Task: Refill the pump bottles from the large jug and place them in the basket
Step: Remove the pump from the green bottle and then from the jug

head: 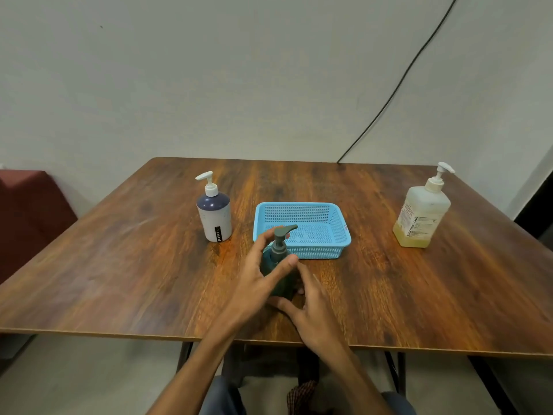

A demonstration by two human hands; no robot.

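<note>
Before the blue basket (299, 204), the dark green pump bottle (279, 253) is clasped by left hand (257, 274) and right hand (311, 307), fingers curled round it. Opening seems in hand, so the pump must be unscrewed next.

Taken from the dark green pump bottle (279, 250), which the left hand (260, 283) and right hand (314, 313) grip near the front middle of the table (119, 265): the blue basket (299, 205) stands just beyond at 12 to 1 o'clock. Its near wall blocks a low forward path, while its top is open from above. The white pump bottle (214, 217) stands at 10 o'clock, with a narrow bare lane between it and the basket. The large jug (422, 217) stands well apart at 2 o'clock, with broad bare wood between it and the basket. At 3 and 9 o'clock the tabletop is open to its edges.
</note>
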